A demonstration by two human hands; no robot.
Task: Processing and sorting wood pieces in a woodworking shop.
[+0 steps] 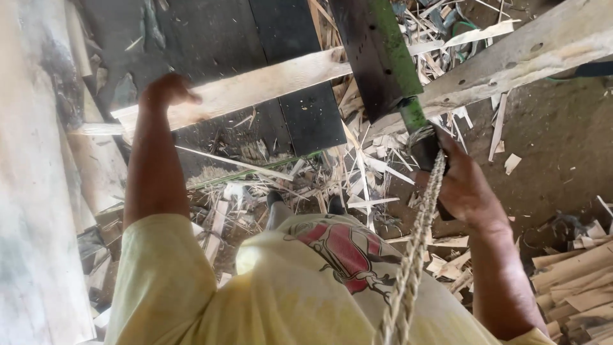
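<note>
My shirt [300, 287]: one pale yellow shirt, right under the camera, with one red and black drawing on the front.
Rope [414, 255]: one twisted tan rope, running up past my shirt to my right hand.
My right hand [463, 188]: closed tight around one dark handle [426, 150], with the rope touching my fingers.
Tool [377, 54]: one long dark blade with a green edge, going up from the handle and crossing over the planks.
My left hand [167, 89]: curled shut on the end of one pale plank [255, 86]; I cannot see my fingertips.
Second plank [511, 57]: one more pale plank with small holes, slanting off to the right of the tool.
My feet [303, 203]: two dark shoe tips, down between my arms.
Ground [555, 134]: brown dirt, with too many wood chips and strips to count.
Dark boards [281, 25]: two black boards side by side, far up behind the plank.
</note>
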